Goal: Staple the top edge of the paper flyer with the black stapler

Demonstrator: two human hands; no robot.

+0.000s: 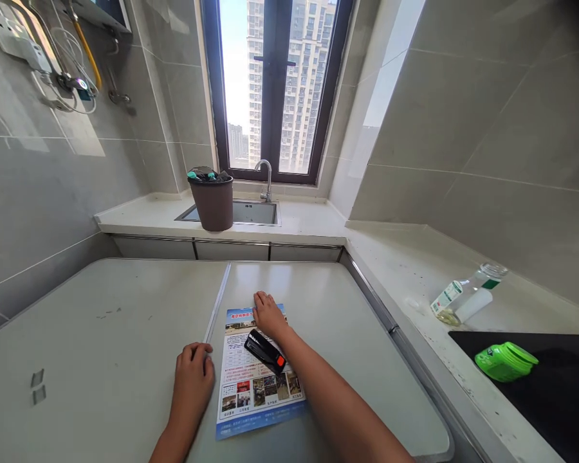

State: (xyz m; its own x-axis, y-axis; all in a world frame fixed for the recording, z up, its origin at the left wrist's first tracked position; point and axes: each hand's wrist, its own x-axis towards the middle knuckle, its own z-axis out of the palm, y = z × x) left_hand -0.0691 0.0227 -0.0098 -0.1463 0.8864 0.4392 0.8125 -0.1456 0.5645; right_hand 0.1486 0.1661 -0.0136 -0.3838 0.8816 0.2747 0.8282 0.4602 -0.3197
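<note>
A printed flyer (pixel 241 375) with blue borders, text and several small photos lies flat on the pale folding table (pixel 139 386). On top of it sits a glossy black, stapler-like object (pixel 264 350) with an orange-red end; I cannot tell its exact kind. My right hand (pixel 269 315) rests on the flyer's upper right edge, fingers stretched forward and palm down, just above the black object. Left of the flyer, my left hand (pixel 194 373) lies on the table near its seam, fingers loosely bent, thumb apart, holding nothing.
Behind the table, a brown bin (pixel 213 204) stands at the sink (pixel 255 212) with its faucet (pixel 267 180). On the right counter (pixel 390 257) are a clear bottle (pixel 470 294) and a tipped green jar (pixel 504 361) on a black panel (pixel 554 399). Two small grey pieces (pixel 38 386) lie at left.
</note>
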